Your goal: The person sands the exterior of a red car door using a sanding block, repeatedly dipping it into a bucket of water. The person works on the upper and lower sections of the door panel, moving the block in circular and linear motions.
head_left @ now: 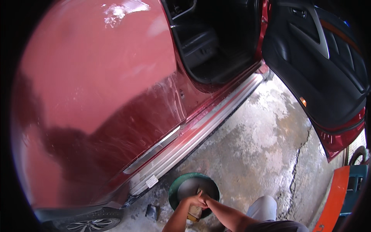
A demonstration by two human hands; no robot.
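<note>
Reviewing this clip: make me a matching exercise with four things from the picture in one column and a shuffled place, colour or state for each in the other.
Column one
1. Person's hands
2. Tub
3. Car door
4. Small dark block

Column two
A. Swung open, in the upper right of the view
B. On the floor, between the wheel and a round container
C. Brought close together at the bottom of the view
D. Green-rimmed and round

Right pairs: 1-C, 2-D, 3-A, 4-B
</note>
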